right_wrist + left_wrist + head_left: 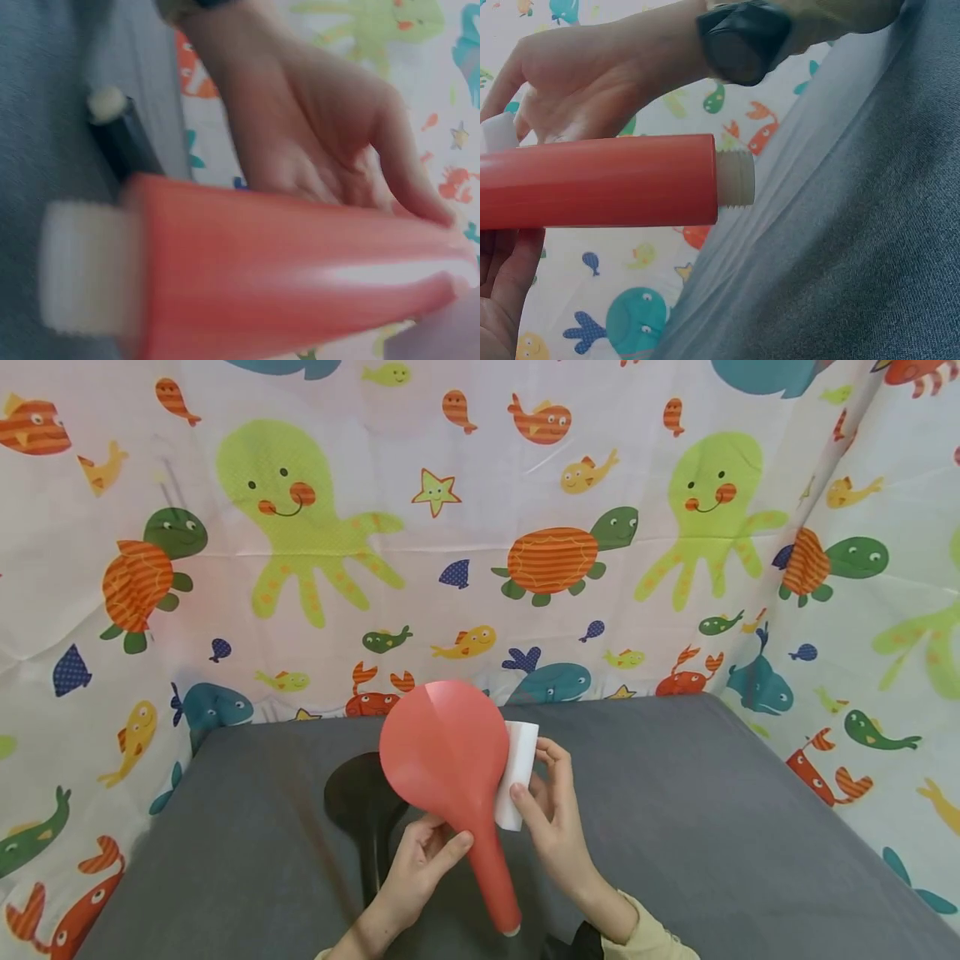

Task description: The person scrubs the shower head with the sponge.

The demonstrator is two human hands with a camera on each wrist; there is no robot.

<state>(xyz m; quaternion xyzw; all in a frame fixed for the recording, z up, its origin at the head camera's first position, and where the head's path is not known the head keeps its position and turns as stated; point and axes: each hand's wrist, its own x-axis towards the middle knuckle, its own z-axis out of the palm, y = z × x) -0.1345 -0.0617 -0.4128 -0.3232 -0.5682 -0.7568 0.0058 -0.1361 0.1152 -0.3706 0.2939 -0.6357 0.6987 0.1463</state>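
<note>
The head view shows the left hand (420,860) gripping the neck of a red paddle (450,760), its round face tilted up above the near middle of the grey tabletop (712,827). The right hand (551,814) pinches a white roll (517,772) just behind the paddle's right edge. A black paddle (360,802) lies flat on the tabletop beneath, left of the hands. Only the left wrist view shows that the red handle (600,180) ends in a pale threaded stub (736,177), and that the right wrist wears a black watch (742,41). The blurred right wrist view shows the same stub (82,266) and the black paddle's pale-tipped handle (120,135). No writing is readable anywhere. Bare tabletop stretches to the right and far edges, bounded by a sea-creature cloth (480,527).
</note>
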